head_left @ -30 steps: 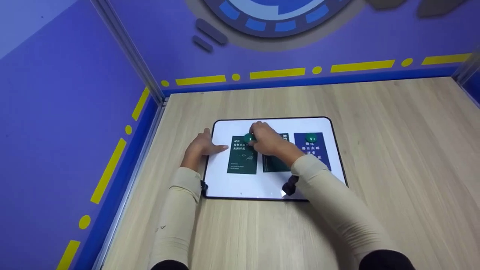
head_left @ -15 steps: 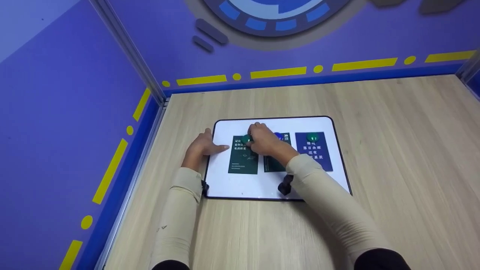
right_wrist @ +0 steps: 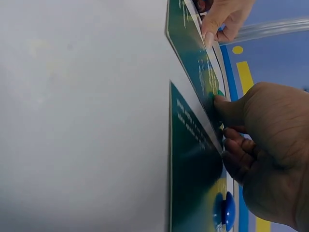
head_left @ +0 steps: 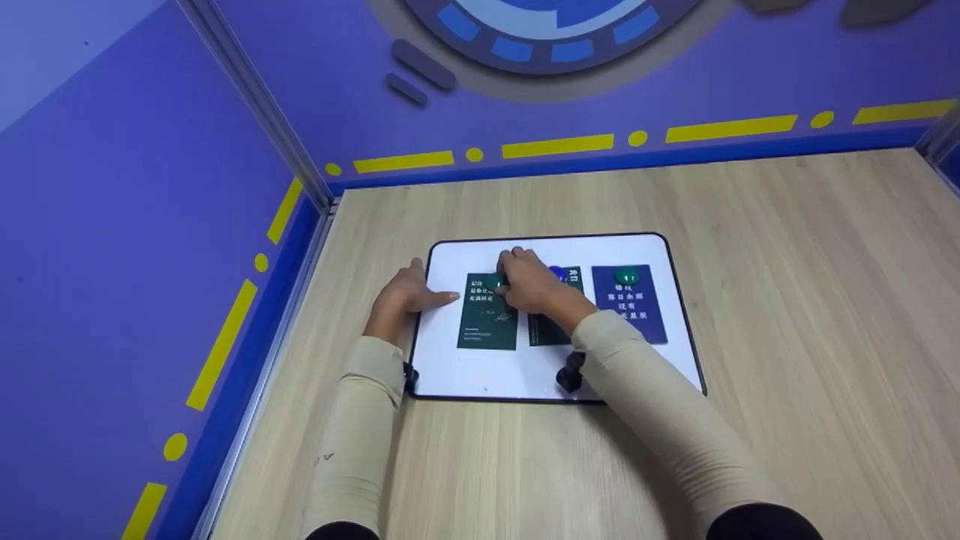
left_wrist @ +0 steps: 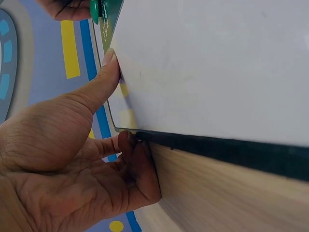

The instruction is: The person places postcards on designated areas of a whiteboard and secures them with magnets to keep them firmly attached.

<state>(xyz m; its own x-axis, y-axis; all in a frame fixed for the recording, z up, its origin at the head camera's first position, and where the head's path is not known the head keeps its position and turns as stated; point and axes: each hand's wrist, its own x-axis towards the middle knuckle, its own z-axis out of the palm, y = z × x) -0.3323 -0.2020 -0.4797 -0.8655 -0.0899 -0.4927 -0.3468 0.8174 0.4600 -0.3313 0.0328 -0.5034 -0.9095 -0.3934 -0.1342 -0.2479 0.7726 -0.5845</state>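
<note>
A whiteboard [head_left: 487, 375] with a dark rim lies flat on the table. My left hand [head_left: 407, 289] holds its left edge, thumb on the white face and fingers curled at the rim [left_wrist: 203, 145]. My right hand [head_left: 529, 281] pinches a round green magnet [head_left: 495, 281] at the top of the left dark green card [head_left: 487, 322]. In the right wrist view the thumb touches this magnet [right_wrist: 220, 93], mostly hidden by the hand. Partly under my right wrist is a second green card [head_left: 546, 331] with a blue magnet [head_left: 557, 273].
On the board's right side lies a dark blue card [head_left: 626, 307] with another green magnet [head_left: 627, 276] at its top. Pale wood tabletop [head_left: 787, 300] surrounds the board. Purple-blue panels [head_left: 150, 247] with yellow marks rise at the left and back.
The green magnet in my right hand has shifted slightly left, then slightly down on the left card. My right forearm moved a little left, uncovering the blue magnet. My left hand stays put.
</note>
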